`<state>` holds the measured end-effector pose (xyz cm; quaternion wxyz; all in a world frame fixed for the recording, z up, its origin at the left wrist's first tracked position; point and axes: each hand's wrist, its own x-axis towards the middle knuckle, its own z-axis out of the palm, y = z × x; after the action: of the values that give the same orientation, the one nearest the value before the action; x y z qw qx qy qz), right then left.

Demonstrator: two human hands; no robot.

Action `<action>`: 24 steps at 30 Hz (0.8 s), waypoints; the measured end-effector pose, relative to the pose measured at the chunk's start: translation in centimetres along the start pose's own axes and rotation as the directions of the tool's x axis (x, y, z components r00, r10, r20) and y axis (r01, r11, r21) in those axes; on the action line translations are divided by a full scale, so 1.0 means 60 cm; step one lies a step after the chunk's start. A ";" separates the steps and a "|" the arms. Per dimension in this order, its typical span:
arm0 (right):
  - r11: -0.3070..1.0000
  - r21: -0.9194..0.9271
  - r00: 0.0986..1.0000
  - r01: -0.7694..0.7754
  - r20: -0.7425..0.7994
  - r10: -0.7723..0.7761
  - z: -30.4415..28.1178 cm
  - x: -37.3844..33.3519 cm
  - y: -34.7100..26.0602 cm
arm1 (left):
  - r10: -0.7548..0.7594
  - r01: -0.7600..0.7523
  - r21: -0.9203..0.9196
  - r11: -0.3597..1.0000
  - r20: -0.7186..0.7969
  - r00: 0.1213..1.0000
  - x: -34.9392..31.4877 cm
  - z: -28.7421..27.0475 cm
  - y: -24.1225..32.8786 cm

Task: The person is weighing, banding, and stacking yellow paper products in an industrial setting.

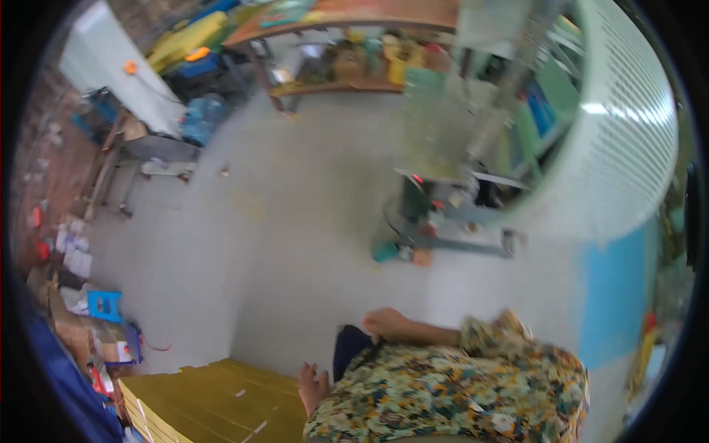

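My left hand (314, 387) is low in the picture, beside the edge of a yellow stack of flat sheets (221, 399). Its fingers are a little apart and nothing shows in them; whether it touches the stack I cannot tell. In front of my patterned shirt (443, 391), my right hand (388, 325) has its fingers curled in. No object shows in it, and the picture is slightly blurred there. A dark trouser leg (348, 351) shows between the two hands.
A big pale slatted panel (628, 111) looms at the right. A machine stand (461, 240) is ahead, with a wooden workbench (340, 29) at the back. On the left are a blue stool (105, 306), cardboard boxes (70, 325) and a metal-legged stand (159, 151). Grey floor (295, 192) lies between.
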<state>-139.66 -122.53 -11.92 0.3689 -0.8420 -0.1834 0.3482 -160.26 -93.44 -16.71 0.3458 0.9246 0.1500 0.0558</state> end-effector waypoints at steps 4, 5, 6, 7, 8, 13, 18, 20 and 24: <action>0.986 0.150 0.996 -0.073 -0.040 0.080 0.004 0.087 0.113 | -0.302 0.314 0.013 0.949 0.310 0.902 0.251 -0.054 0.149; 0.974 0.200 0.994 -0.105 -0.007 0.108 0.002 0.110 0.116 | -0.179 0.187 0.007 0.982 0.318 0.931 0.302 -0.056 0.129; 0.982 0.157 0.991 -0.104 -0.070 0.116 -0.004 0.137 0.122 | -0.055 0.056 0.006 0.998 0.343 0.938 0.350 -0.062 0.107; 0.986 0.121 0.981 -0.113 -0.145 0.130 -0.015 0.172 0.132 | 0.030 -0.043 0.034 0.998 0.326 0.945 0.414 -0.064 0.094; 0.952 0.225 0.940 -0.206 -0.226 0.257 -0.017 0.206 0.143 | 0.127 -0.153 0.057 0.987 0.318 0.939 0.494 -0.056 0.093; 0.877 -0.130 0.860 -0.463 -0.306 0.408 0.041 0.326 0.302 | 0.370 -0.440 0.117 0.890 0.380 0.848 0.838 -0.077 0.179; 0.125 0.992 0.476 0.028 -0.124 0.870 -0.043 0.322 0.235 | 0.221 -0.303 0.005 0.953 0.675 0.704 0.985 -0.033 0.283; -0.214 0.910 0.416 0.354 0.052 0.908 -0.049 0.320 0.288 | 0.226 -0.365 0.021 0.931 0.751 0.620 1.031 0.027 0.242; -0.121 0.889 0.127 0.441 0.072 0.989 -0.085 0.306 0.398 | -0.112 -0.413 0.343 0.844 0.865 0.489 1.085 0.062 0.145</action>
<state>-122.08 -130.41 -35.60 0.6584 -0.3314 0.6714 -0.0769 -95.65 -81.39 -13.85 0.1094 0.8922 -0.1185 -0.4218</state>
